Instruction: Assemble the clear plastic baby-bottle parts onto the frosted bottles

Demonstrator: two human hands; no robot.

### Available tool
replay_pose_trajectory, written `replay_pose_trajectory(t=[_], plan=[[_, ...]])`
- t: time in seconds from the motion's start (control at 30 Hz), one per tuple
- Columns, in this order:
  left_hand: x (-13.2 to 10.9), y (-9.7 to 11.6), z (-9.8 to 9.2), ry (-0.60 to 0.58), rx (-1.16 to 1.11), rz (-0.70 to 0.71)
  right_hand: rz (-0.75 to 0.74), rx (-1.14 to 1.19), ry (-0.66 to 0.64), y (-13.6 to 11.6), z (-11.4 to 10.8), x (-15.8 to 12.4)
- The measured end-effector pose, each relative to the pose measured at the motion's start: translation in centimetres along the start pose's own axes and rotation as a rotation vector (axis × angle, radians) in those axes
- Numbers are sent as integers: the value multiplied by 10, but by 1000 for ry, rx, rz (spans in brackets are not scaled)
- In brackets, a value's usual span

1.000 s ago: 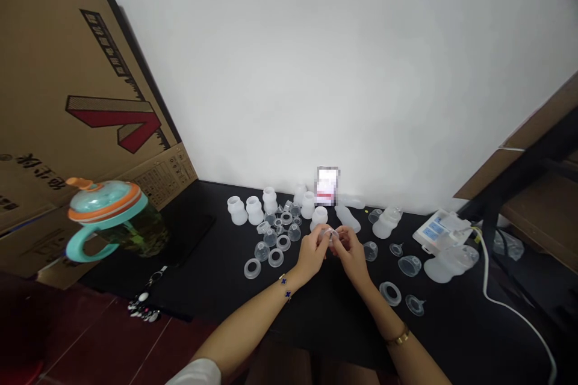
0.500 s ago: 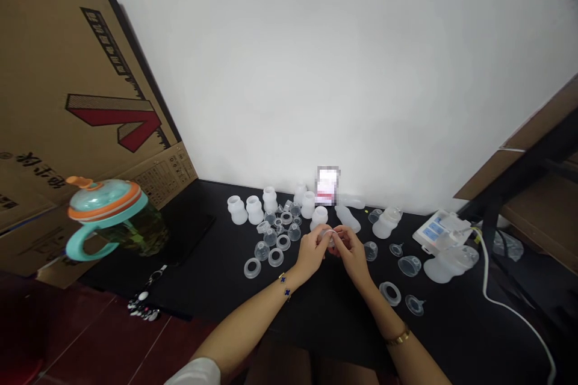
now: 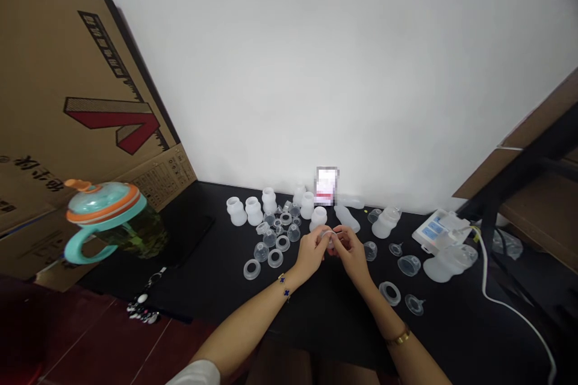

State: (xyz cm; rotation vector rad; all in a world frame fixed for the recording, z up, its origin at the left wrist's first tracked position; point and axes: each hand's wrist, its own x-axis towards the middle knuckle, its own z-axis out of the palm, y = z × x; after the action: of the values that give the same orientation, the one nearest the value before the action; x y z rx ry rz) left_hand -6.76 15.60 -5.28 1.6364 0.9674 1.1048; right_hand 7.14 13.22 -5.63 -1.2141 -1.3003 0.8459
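Note:
My left hand [image 3: 311, 251] and my right hand [image 3: 350, 251] meet above the black table, fingers pinched together on a small translucent ring-shaped bottle part [image 3: 332, 233]. Fingers cover much of it, so its exact form is hard to make out. Just behind them stands an open milky baby bottle [image 3: 318, 216]. A clear dome-shaped cap [image 3: 370, 251] lies beside my right hand. Left of my hands are several collar rings [image 3: 251, 269] and clear domed pieces [image 3: 261, 251]. A loose collar ring [image 3: 389, 293] and a bottle nipple [image 3: 414, 305] lie near my right forearm.
More open bottles [image 3: 236, 212] line the back by the wall. A lit phone [image 3: 326, 185] leans there. On the right are a white device [image 3: 440, 230] with a cable [image 3: 486, 271] and a capped bottle [image 3: 447, 263]. A large jug [image 3: 117, 222] stands left, beside a cardboard box [image 3: 58, 72].
Both hands stay in almost the same place, with only slight finger movement on the held part. The whole view has shifted slightly.

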Motion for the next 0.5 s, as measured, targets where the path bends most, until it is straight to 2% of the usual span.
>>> replay_pose_trajectory(t=[0.5], plan=[[-1,4,0,7,17,-5,-18,-29,-10,4,0,-1]])
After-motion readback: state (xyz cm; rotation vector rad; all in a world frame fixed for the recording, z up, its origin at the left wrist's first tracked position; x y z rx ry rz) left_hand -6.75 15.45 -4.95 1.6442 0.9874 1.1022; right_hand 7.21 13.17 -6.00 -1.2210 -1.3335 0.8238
